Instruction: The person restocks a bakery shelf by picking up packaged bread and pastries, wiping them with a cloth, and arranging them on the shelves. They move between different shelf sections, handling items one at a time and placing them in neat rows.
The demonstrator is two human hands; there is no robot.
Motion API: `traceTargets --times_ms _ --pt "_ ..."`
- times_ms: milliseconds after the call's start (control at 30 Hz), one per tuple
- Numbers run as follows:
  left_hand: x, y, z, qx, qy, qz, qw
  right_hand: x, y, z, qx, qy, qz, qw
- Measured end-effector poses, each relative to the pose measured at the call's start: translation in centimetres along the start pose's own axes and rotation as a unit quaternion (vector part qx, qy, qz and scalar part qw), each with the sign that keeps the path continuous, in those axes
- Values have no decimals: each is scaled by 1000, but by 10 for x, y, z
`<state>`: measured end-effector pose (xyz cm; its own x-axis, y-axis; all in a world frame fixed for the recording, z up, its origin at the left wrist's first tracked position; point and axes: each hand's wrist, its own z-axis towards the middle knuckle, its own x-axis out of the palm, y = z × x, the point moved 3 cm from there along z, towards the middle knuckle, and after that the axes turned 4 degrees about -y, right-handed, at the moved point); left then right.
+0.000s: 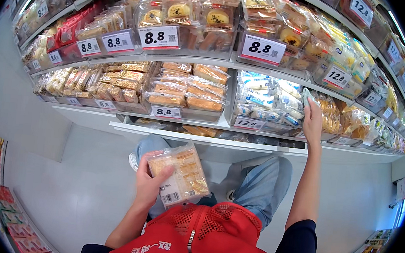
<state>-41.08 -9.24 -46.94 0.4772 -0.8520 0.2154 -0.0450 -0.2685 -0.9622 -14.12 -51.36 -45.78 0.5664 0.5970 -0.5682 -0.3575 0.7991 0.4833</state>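
My left hand [151, 180] is closed on a clear plastic packet of flat, pale-brown baked pieces [188, 171], held in front of my red vest with its barcode label showing. My right arm reaches out to the lower shelf, where my right hand [313, 118] pinches a small pale-green piece that looks like a folded cloth [308, 95]. That piece is at the right side of a clear bin of blue-and-white packets [268, 101]. Bagged brown baked goods [328, 114] lie just right of this hand.
A white drawer [206, 138] stands partly pulled out under the lower shelf, above my knees, with packets inside. Clear bins of bagged long pastries [187, 87] and round buns [179, 13] fill the shelves. More stocked racks [13, 215] stand behind me.
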Motion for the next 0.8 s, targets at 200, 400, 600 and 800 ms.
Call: traceTargets --times_ms 200,400,600,800 --pt "-13 -3 -7 12 -17 6 1000 -21 19 25 29 116 -16 993" --pt "-24 -1 -9 22 -43 21 999 -30 7 12 21 97 -33 995" --pt "-29 -6 -13 24 -58 20 998 -44 1 3 53 -19 -24 998" --pt "-47 -3 -16 21 -105 36 994 -38 181 -14 -100 -59 156 981"
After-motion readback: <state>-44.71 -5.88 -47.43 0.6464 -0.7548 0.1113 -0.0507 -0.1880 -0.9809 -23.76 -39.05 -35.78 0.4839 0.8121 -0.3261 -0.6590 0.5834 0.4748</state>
